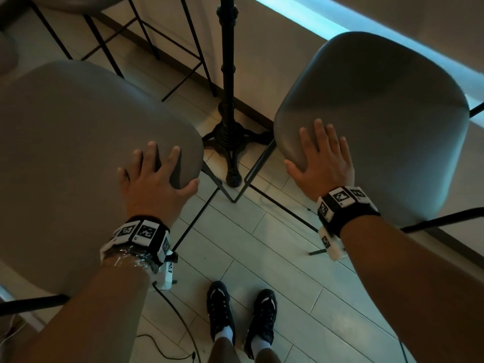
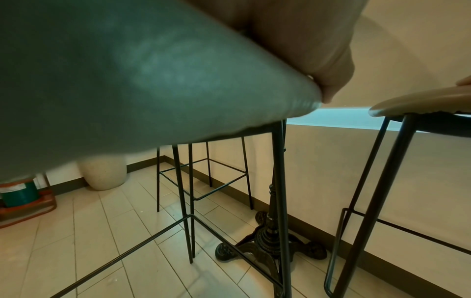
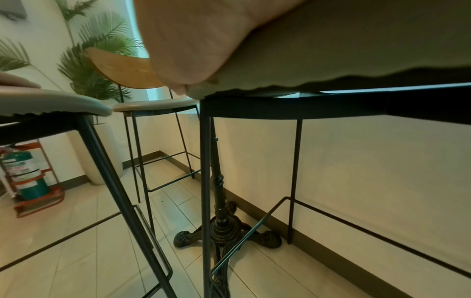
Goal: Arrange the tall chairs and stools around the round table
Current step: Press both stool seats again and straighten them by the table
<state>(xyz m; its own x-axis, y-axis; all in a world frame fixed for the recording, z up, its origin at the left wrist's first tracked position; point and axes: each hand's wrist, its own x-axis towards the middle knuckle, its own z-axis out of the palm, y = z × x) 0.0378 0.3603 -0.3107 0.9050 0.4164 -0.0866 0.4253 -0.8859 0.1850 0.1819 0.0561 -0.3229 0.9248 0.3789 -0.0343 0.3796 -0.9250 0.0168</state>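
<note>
Two tall stools with grey padded seats and thin black legs stand either side of the round table's black cast-iron pedestal (image 1: 227, 74); the tabletop is out of view. My left hand (image 1: 154, 174) rests flat on the near right corner of the left stool (image 1: 78, 142), its thumb (image 2: 328, 76) against the seat's edge. My right hand (image 1: 322, 158) lies flat, fingers spread, on the near left corner of the right stool (image 1: 379, 113). A tall chair (image 3: 153, 105) with a wooden back stands behind the pedestal by the wall.
A wall with a dark skirting runs close behind the pedestal's clawed base (image 1: 230, 142). A fire extinguisher (image 3: 28, 173), a pale planter (image 2: 103, 173) and palm plants (image 3: 97, 50) stand at the far left. A black cable (image 1: 170, 310) trails over the tiled floor beside my shoes (image 1: 220, 310).
</note>
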